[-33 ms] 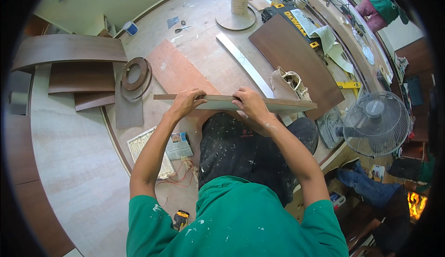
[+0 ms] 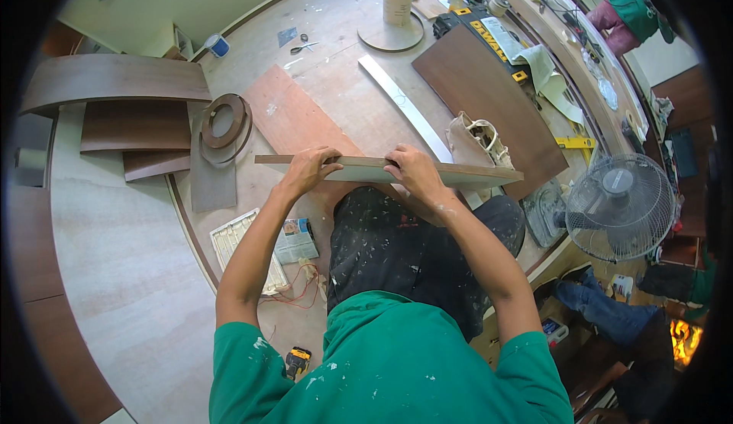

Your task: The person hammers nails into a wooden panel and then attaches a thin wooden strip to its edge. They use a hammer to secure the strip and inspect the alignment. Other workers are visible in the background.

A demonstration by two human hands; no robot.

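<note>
Laminate strip (image 2: 458, 173), long and narrow, held level over the worktop's (image 2: 343, 80) near edge, above the person's knees. Left hand (image 2: 307, 170) curled over its left part, right hand (image 2: 412, 172) clamped around its middle. Cloth tool bag (image 2: 477, 140) just behind, open, contents unclear. Scissors (image 2: 304, 45) toward far edge.

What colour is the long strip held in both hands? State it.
The long strip is brown along its edge with a paler grey-beige face, seen best in the head view.
</note>
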